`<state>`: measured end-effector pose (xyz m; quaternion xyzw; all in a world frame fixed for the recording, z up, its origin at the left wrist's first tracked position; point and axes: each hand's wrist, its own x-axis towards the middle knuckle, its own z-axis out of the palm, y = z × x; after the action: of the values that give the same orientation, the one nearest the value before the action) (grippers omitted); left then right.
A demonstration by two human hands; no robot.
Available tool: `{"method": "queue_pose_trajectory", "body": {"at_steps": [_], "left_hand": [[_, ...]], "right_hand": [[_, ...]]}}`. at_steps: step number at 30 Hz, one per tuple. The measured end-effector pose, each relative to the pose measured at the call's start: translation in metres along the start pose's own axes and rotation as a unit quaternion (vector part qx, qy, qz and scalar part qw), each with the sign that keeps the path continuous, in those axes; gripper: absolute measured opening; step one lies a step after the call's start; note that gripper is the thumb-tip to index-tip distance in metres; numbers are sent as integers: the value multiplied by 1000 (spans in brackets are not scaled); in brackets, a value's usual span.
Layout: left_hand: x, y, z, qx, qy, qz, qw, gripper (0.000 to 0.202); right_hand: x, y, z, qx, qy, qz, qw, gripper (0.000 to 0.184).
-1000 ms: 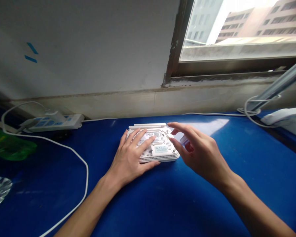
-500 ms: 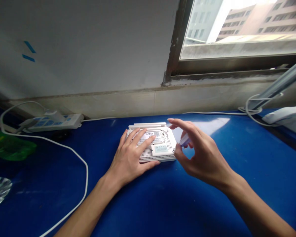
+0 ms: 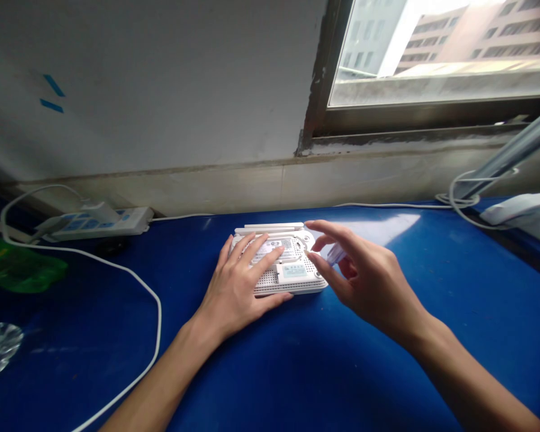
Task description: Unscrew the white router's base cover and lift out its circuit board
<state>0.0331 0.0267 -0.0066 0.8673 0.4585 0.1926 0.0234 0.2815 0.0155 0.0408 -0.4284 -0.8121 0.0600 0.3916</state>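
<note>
A white router (image 3: 292, 285) lies underside up on the blue table, with its label, vent holes and a paler sticker showing. Folded along its far edge are white antennas (image 3: 270, 228). My left hand (image 3: 234, 279) rests flat over the router's left part, fingers spread, thumb along the front edge. At the router's right side is my right hand (image 3: 369, 270), its thumb and index finger curved and apart. Its other fingers curl around a small pale bluish object (image 3: 336, 254), mostly hidden, whose kind I cannot make out.
A power strip (image 3: 135, 221) with a plugged-in adapter stands at the back left. A white cable (image 3: 158, 324) loops over the table's left side. A green bottle (image 3: 22, 264) lies far left, above clear crinkled plastic (image 3: 0, 348). A metal pole (image 3: 504, 156) rises at the right.
My right hand's thumb has moved away from the router's near right corner, up and left over its right side. My left hand and the router have stayed put.
</note>
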Motion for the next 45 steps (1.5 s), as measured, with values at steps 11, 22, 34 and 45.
{"method": "queue_pose_trajectory", "body": {"at_steps": [11,22,34,45], "left_hand": [[0,0,0,-6,6,3,1000,78],[0,1,0,2,-1,-1,1000,77],[0,0,1,5,-1,2,1000,78],[0,0,0,6,0,0,1000,78]], "right_hand": [[-1,-1,0,-8,11,0,1000,38],[-1,0,1,-20,10,-19,1000,32],[-1,2,3,-18,27,-19,999,29],[-1,0,1,-34,34,-34,998,33]]}}
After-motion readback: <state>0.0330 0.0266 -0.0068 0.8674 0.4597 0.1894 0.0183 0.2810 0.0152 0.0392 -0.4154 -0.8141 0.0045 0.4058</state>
